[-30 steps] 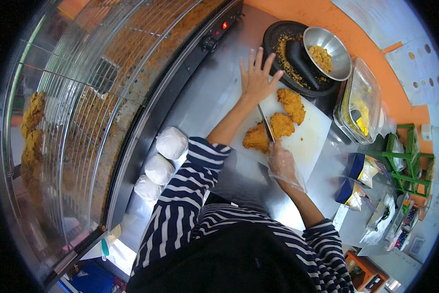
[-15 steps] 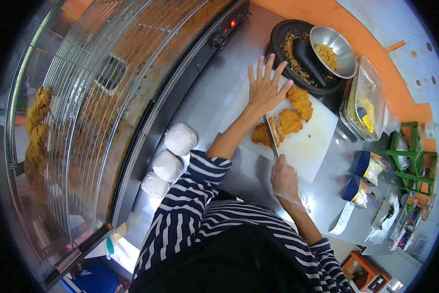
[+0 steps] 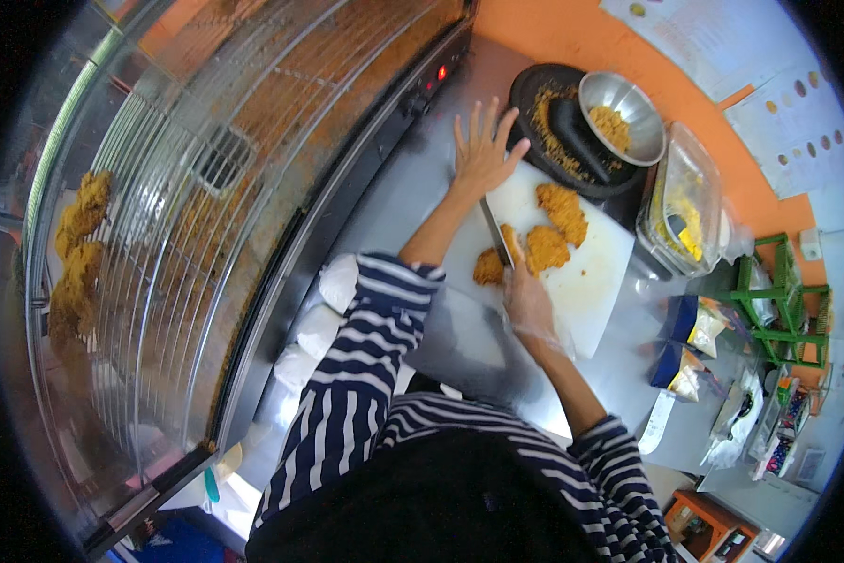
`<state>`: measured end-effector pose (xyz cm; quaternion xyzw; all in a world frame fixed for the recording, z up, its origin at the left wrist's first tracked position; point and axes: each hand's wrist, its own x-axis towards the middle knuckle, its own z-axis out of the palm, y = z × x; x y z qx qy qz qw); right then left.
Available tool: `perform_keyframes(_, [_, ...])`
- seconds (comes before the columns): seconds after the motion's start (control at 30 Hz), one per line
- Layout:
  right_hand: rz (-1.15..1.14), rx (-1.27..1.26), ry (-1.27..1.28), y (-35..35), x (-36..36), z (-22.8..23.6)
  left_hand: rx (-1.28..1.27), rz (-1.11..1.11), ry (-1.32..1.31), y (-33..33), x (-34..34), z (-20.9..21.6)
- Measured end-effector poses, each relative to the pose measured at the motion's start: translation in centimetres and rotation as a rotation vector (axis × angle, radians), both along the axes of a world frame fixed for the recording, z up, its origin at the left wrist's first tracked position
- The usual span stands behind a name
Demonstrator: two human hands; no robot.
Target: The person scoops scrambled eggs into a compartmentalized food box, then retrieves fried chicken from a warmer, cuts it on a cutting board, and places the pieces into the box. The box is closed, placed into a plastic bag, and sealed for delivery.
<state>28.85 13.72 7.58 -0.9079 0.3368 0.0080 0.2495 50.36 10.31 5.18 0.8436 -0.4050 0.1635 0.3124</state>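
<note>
My right hand [image 3: 529, 305], in a clear plastic glove, is closed round the handle of a knife [image 3: 496, 230]. The blade points away from me across the left part of a white cutting board [image 3: 598, 281]. Against the blade lie pieces of breaded fried chicken; one piece [image 3: 487, 268] is left of it, and a larger piece [image 3: 547, 250] is to its right. Farther back rests another fried piece [image 3: 562, 210]. My bare left hand [image 3: 484, 158] is open, fingers spread, over the board's far left edge. Its wrist is close to the knife tip; whether they touch I cannot tell.
Beyond the board stands a dark stone mortar [image 3: 525, 103] with a pestle [image 3: 577, 141] and a metal bowl [image 3: 661, 141] of crumbs. A clear container [image 3: 647, 230] is at right. White wrapped bundles [image 3: 319, 330] line the glass warming cabinet [image 3: 295, 220] at left.
My right hand and the knife have moved forward and slightly left along the chicken. My left hand has shifted forward and left, still spread. The whole view has tilted a little.
</note>
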Motion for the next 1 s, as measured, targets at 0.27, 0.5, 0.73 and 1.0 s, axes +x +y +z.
perform_keyframes(0.27, [-0.028,-0.13,0.199,-4.0,-4.4,4.5,-0.115,-0.117,0.126,-5.2,-4.8,1.1])
perform_keyframes(0.5, [0.04,-0.08,0.241,-5.8,-4.8,0.5,-0.154,-0.044,0.044,-6.2,-4.9,-3.1])
perform_keyframes(0.73, [0.064,-0.044,-0.029,-6.6,-2.9,-2.1,0.051,-0.022,0.07,-6.2,-2.9,-0.9])
perform_keyframes(1.0, [0.067,-0.215,0.117,-7.5,-5.9,1.4,-0.018,-0.069,0.066,-7.3,-5.8,0.0])
